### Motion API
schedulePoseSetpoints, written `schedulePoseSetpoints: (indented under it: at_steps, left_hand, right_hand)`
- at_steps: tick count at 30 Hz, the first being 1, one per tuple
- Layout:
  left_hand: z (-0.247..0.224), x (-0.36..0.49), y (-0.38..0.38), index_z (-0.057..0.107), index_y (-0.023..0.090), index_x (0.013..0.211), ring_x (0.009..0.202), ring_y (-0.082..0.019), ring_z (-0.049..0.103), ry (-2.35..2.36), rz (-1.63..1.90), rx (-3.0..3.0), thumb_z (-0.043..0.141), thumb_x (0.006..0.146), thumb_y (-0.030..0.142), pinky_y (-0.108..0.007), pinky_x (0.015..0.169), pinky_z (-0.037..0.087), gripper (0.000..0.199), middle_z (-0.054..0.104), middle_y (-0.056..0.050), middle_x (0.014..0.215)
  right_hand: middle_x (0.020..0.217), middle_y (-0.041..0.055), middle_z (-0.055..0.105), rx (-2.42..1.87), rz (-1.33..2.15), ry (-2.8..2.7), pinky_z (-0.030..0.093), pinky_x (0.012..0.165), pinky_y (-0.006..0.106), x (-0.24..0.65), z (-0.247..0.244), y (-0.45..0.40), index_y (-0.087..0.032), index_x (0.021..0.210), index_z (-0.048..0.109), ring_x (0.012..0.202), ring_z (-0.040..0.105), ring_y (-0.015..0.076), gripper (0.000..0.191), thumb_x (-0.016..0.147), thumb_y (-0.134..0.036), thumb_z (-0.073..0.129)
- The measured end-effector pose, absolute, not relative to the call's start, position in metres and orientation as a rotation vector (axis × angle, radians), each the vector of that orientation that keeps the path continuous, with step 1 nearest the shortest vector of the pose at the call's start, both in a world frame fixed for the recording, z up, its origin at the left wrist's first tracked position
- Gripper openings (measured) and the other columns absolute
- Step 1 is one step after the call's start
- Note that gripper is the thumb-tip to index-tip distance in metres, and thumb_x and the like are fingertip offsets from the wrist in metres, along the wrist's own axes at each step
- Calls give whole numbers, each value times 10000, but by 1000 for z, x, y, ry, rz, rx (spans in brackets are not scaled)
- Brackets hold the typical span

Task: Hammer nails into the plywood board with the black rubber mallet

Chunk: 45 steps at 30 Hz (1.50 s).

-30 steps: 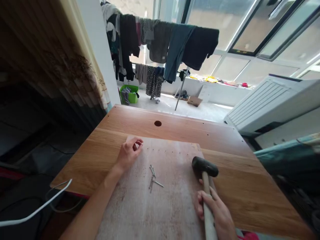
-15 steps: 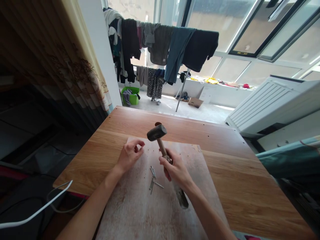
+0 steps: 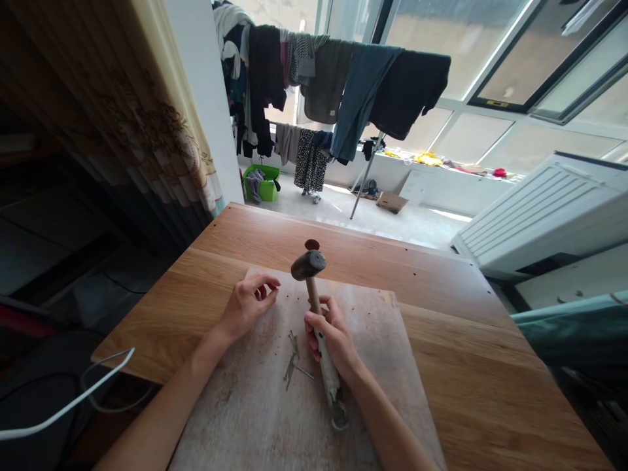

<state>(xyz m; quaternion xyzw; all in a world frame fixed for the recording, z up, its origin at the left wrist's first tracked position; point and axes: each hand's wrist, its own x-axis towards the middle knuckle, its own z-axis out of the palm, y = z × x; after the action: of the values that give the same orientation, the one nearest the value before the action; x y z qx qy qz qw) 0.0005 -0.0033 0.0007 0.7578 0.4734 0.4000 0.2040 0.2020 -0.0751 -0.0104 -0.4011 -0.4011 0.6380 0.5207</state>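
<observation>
The right grip (image 3: 336, 337) holds a hammer (image 3: 326, 369) over a board (image 3: 245, 405) bearing loose nails (image 3: 293, 359).

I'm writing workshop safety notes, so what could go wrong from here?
The black-headed hammer, gripped in the right hand, is near the left hand; a stray swing might strike that hand. The loose nails on the worn board could scatter if blows jolt it.
</observation>
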Motion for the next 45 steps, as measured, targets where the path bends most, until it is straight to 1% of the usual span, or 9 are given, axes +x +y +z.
schedulePoseSetpoints:
  at_steps: [4,9,12,16,21,25,30,37,45]
  left_hand:
    - [2,0,-4,727,213,953,554,-101,560,1354,1094,2101,640,829,240,-212,572,475,154,719,25,750]
    - [2,0,-6,719,213,962,556,-100,563,1380,1103,2088,636,834,254,-210,585,490,158,728,21,773]
    - [3,1,-7,710,209,995,570,-102,574,1373,1122,2059,638,839,262,-209,585,493,180,733,10,798]
    - [5,1,-9,691,211,1053,573,-100,581,1365,1123,2031,645,828,251,-202,569,487,233,732,8,822]
    - [7,1,-10,685,212,1055,578,-97,585,1357,1098,2032,645,835,245,-195,570,485,226,732,12,827]
    - [7,1,-10,678,213,1056,566,-93,580,1334,1107,2031,651,825,241,-190,561,480,235,721,24,806]
    - [8,2,-10,677,209,1066,559,-91,574,1335,1108,2022,652,819,239,-187,545,470,250,721,22,810]
    - [10,2,-11,683,213,1027,533,-85,558,1360,1110,2008,641,805,224,-183,535,462,226,719,28,785]
    - [11,2,-11,690,211,1040,554,-95,568,1347,1088,2021,648,821,262,-192,541,469,228,724,13,808]
  right_hand:
    - [663,-111,526,-960,1483,-931,385,299,152,200,-13,-75,-265,1001,390,401,435,76,355,864,-465,649]
    - [704,-94,546,-940,1478,-946,392,305,154,197,-13,-81,-257,1067,416,413,450,79,297,900,-419,600]
    - [700,-87,554,-892,1507,-998,389,318,157,197,-13,-83,-248,1063,440,411,457,77,282,906,-403,616]
    - [698,-86,560,-839,1514,-1061,392,339,171,197,-11,-83,-245,1056,450,412,472,79,312,912,-432,654]
    - [647,-90,559,-819,1498,-1126,382,379,185,200,-13,-85,-235,1053,470,405,474,82,329,920,-463,666]
    - [618,-91,562,-827,1507,-1175,390,413,191,201,-16,-86,-229,1060,485,415,475,85,300,943,-442,662]
    - [633,-90,564,-811,1512,-1190,389,423,193,202,-15,-87,-229,1071,483,422,480,84,292,940,-424,656]
    - [667,-75,573,-772,1544,-1214,407,432,198,202,-14,-89,-227,1081,514,461,494,92,266,936,-404,651]
    - [670,-77,571,-816,1513,-1210,407,422,208,202,-14,-88,-235,1085,501,442,485,94,284,932,-428,643]
